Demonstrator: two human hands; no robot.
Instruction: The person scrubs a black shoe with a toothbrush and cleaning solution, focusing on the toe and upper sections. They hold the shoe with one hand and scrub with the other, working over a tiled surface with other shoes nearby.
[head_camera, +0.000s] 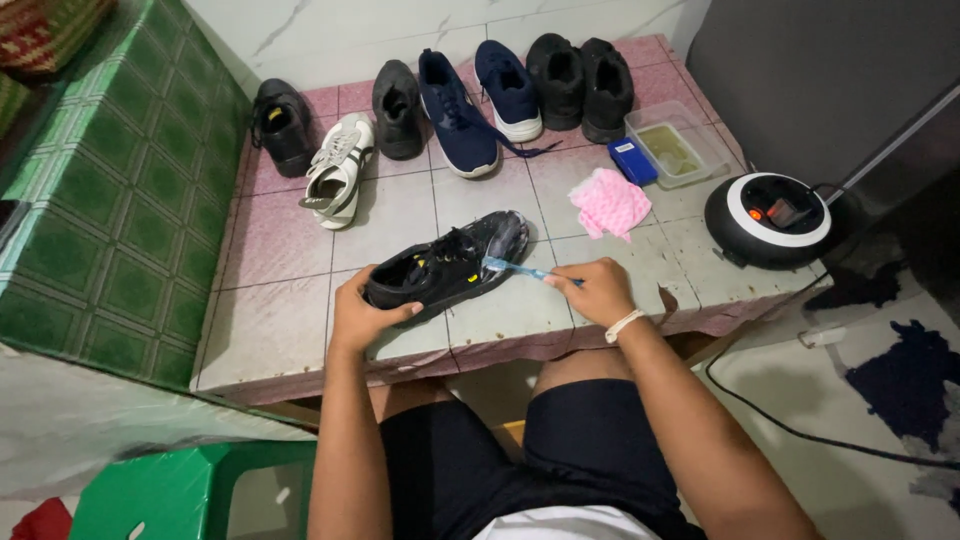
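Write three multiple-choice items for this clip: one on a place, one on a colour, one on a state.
1. Where does the pink cloth lie?
A. on the tiled surface, beside the blue block
B. inside the clear tray
C. on the green stool

2. What colour is the shoe that the left hand holds?
A. white
B. black with yellow marks
C. navy

3. What is the right hand doing?
A. resting flat and empty
B. gripping a toothbrush with its head at the shoe's toe
C. holding the cloth

Answers: 1 A, the cloth sits on the tiles next to the block. 2 B, the upper is black with small yellow marks. 3 B, the fingers close on the handle and the bristles meet the toe.
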